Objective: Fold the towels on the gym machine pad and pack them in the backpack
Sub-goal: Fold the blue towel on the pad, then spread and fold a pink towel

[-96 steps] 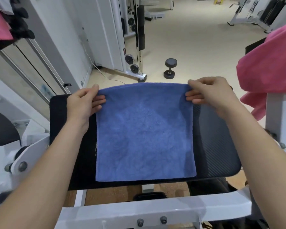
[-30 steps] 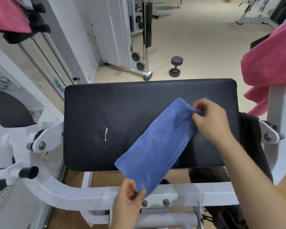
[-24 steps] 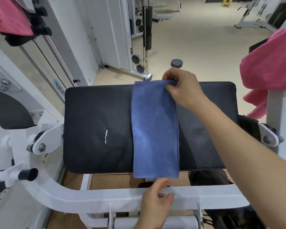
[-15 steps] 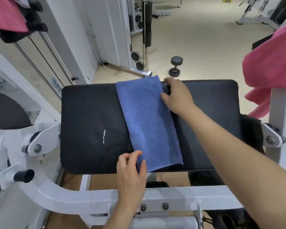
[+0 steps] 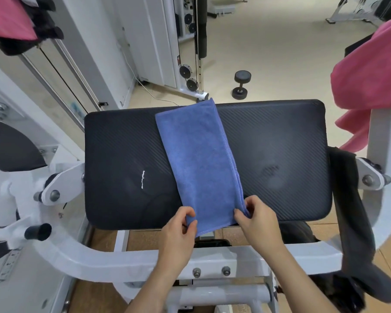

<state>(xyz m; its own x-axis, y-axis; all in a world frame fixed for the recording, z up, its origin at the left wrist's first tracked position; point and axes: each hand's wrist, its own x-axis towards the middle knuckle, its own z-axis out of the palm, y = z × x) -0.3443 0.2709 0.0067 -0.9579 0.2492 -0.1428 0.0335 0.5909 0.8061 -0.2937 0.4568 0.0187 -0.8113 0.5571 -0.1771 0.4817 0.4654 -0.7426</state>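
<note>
Blue towel (image 5: pixel 199 163): near corners, partly covered, pinched by left hand (image 5: pixel 178 232) and right hand (image 5: pixel 259 223) fingers (image 5: pixel 252 203).

The towel (image 5: pixel 199 163) is blue cloth with a short, fuzzy nap, matt all over, with a stitched hem along its three o'clock edge. The pad (image 5: pixel 280 136) under it is black and looks like vinyl, finely ribbed on the diagonal with a dull sheen. A small white scuff (image 5: pixel 142 179) breaks the skin at nine o'clock of the towel. The frame (image 5: pixel 99 260) is metal in glossy white paint, its bolts (image 5: pixel 196 272) bare grey metal. At two o'clock hangs soft, matt pink cloth (image 5: pixel 366 82); at four o'clock, a dark grey cloth (image 5: pixel 352 222), also matt. The dumbbell (image 5: pixel 240 84) at twelve o'clock is matt black. The floor (image 5: pixel 269 53) is smooth, pale and matt.
</note>
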